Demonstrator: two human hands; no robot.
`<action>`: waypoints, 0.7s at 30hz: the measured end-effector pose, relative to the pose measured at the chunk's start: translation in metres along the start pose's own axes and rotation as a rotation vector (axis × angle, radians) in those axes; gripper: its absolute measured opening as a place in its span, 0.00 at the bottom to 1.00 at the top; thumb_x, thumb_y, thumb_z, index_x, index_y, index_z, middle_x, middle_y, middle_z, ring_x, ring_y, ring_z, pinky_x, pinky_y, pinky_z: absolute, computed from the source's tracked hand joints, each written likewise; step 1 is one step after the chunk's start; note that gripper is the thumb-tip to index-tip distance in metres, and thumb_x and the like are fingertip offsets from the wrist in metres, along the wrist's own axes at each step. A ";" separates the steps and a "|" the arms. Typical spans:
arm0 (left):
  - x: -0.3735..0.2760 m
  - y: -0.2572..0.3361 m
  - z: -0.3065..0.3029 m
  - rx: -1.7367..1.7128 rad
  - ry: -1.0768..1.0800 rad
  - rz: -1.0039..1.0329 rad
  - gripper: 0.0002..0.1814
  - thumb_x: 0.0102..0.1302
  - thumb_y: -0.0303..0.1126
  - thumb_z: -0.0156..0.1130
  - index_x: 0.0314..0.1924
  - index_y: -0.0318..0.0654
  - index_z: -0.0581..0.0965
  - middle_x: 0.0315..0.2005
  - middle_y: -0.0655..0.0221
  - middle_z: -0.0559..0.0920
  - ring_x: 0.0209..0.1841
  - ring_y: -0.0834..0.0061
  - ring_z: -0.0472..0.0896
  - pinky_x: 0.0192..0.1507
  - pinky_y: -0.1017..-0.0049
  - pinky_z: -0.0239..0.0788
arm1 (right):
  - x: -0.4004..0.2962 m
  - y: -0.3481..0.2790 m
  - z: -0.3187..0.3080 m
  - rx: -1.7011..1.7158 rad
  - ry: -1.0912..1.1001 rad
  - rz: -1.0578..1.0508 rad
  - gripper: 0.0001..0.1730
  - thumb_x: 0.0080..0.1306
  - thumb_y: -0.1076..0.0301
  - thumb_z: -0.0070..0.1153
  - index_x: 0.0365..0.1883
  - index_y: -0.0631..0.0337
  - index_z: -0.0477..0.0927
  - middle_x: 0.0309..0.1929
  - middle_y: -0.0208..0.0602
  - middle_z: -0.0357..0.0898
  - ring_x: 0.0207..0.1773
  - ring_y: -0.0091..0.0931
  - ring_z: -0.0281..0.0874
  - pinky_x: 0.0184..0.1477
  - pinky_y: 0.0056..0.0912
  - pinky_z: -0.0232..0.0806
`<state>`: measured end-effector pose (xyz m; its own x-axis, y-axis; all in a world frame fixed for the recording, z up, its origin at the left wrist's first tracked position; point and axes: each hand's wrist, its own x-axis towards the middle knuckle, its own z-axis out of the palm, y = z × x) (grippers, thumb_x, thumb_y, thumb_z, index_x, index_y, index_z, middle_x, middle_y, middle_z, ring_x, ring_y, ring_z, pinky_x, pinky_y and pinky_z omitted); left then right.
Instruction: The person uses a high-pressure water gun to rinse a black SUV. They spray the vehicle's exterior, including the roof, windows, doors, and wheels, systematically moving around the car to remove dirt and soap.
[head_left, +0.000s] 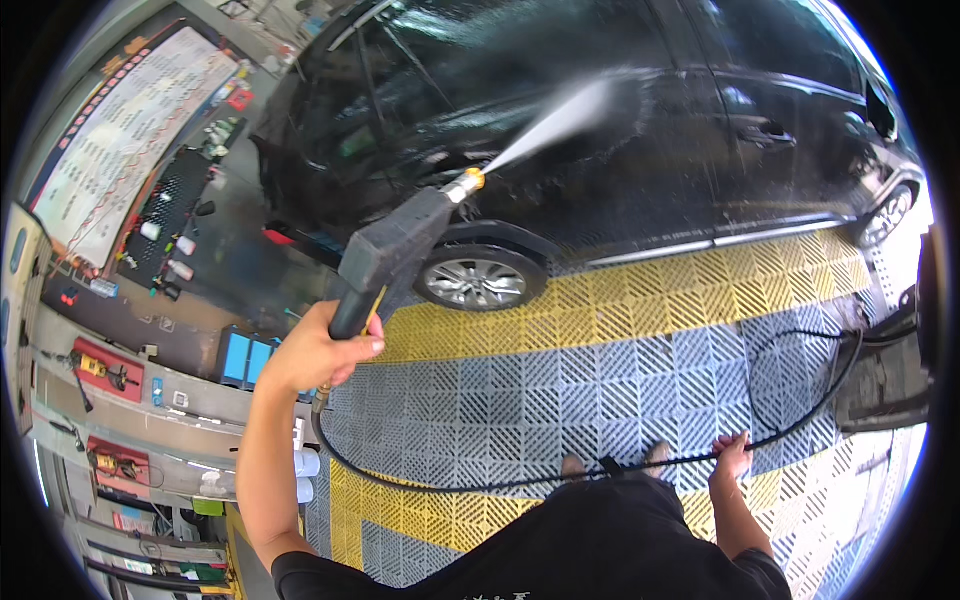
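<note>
My left hand (322, 352) grips the black handle of a pressure washer gun (397, 240), raised and angled toward a black car (570, 180). From its orange nozzle tip (474, 178) a white fan of water (562, 120) strikes the car's rear side, near the bottom of the window. A black hose (450, 489) leaves the gun at a brass-coloured fitting below the hand and sags across in front of my body. My right hand (732, 454) is closed around this hose, low at the right. The wet rear wheel (480, 281) shows beneath the gun.
Yellow and grey slotted floor tiles (525, 390) lie beside the car. More hose loops at the right, near a dark box-like unit (885, 375). At the left are a wall board (135, 142), blue-topped bins (247, 358) and yellow power tools on red mats (109, 371).
</note>
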<state>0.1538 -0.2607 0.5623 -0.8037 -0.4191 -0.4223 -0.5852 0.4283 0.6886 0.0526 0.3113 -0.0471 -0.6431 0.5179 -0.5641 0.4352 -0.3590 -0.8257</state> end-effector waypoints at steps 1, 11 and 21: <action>0.006 0.006 0.020 0.010 -0.042 0.048 0.10 0.66 0.29 0.75 0.40 0.34 0.81 0.21 0.75 0.76 0.16 0.84 0.69 0.19 0.78 0.57 | 0.011 0.001 -0.013 -0.021 0.045 0.000 0.26 0.83 0.45 0.53 0.42 0.63 0.73 0.25 0.45 0.84 0.19 0.31 0.81 0.20 0.31 0.71; 0.062 -0.100 0.035 -0.130 0.194 -0.104 0.10 0.69 0.31 0.71 0.44 0.35 0.79 0.24 0.74 0.77 0.14 0.82 0.70 0.16 0.76 0.60 | 0.000 -0.005 -0.040 -0.068 0.055 -0.056 0.24 0.84 0.48 0.53 0.43 0.64 0.76 0.24 0.43 0.84 0.20 0.29 0.80 0.23 0.28 0.70; 0.057 -0.169 0.081 -0.135 0.047 -0.248 0.09 0.67 0.30 0.72 0.42 0.36 0.81 0.24 0.73 0.79 0.18 0.79 0.74 0.21 0.72 0.66 | 0.019 0.002 -0.018 -0.085 0.104 -0.012 0.22 0.84 0.47 0.53 0.44 0.61 0.74 0.27 0.45 0.85 0.21 0.32 0.84 0.23 0.32 0.73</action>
<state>0.1982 -0.2917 0.3743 -0.6297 -0.5362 -0.5621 -0.7413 0.1982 0.6412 0.0522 0.3344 -0.0592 -0.5814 0.6011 -0.5484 0.4827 -0.2878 -0.8272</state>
